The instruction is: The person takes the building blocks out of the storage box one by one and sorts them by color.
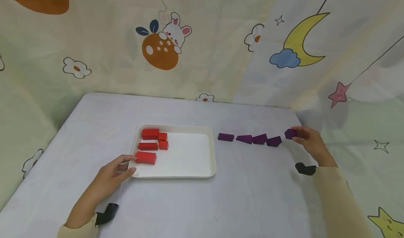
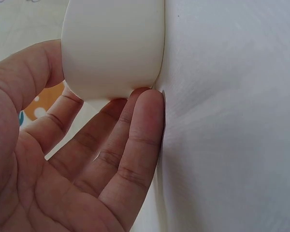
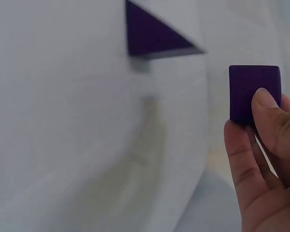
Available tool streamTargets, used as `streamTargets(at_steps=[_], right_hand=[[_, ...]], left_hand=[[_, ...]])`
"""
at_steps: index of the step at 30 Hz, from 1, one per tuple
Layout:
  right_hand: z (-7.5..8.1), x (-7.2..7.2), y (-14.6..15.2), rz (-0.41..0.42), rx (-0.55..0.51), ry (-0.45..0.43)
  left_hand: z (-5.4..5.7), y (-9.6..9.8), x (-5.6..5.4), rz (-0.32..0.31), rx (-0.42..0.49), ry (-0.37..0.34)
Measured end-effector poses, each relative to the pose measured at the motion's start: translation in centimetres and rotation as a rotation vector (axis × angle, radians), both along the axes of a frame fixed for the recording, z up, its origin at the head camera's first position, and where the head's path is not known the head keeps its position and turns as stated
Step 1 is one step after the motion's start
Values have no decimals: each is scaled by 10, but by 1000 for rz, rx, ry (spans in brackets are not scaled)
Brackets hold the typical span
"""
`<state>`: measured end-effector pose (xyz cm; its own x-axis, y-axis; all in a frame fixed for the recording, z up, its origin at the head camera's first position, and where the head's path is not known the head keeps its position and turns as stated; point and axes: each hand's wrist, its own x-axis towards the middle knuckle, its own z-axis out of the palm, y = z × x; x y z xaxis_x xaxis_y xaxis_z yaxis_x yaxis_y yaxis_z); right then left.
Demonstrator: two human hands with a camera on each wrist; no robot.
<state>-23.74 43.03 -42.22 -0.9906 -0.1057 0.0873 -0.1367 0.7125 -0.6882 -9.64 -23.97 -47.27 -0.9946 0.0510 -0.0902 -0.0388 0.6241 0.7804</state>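
At the front left corner of a white tray (image 1: 189,157), my left hand (image 1: 108,176) grips the wall. In the left wrist view the tray's pale outer wall (image 2: 113,46) stands between thumb and fingers. Several red blocks (image 1: 146,157) lie in the tray's left part. My right hand (image 1: 312,143) pinches a purple block (image 1: 290,134) between thumb and fingers, at the right end of a row. In the right wrist view this purple block (image 3: 241,89) shows a nearly square face, with a dark purple triangular block (image 3: 152,36) to its left.
Purple blocks of differing shapes (image 1: 226,137) form a row right of the tray on the white-covered table (image 1: 176,206). The table's right edge runs close to the right hand. A patterned cloth (image 1: 217,48) hangs behind. Black wrist pieces (image 1: 107,214) sit at both cuffs.
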Motion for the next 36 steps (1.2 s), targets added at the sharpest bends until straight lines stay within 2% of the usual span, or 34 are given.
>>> streamTargets(at_steps=[6, 11, 15, 19, 23, 25, 29, 33, 36], right_hand=[[-19, -5, 8, -1, 14, -59], [-29, -7, 8, -12, 70, -108], [-34, -7, 6, -19, 71, -129], [-31, -5, 3, -21, 80, -176], [-13, 1, -6, -65, 121, -157], [-1, 7, -19, -113, 125, -101], [20, 19, -66, -183, -4, 34], [27, 31, -126, -135, -213, 112], [23, 40, -172, -55, -335, 98]], left_hand=[[-1, -1, -1, -3, 1, 4], [-2, -1, -1, 1, 9, 0], [-3, -1, 0, 2, 14, -5], [-2, -1, 0, 4, 11, 0], [-3, 0, -2, -6, 22, 18], [-3, 1, -3, -13, 27, 27], [-1, 1, -4, -5, 18, 17], [2, 1, -2, 10, 22, -22], [0, 1, 0, 19, 27, -47]])
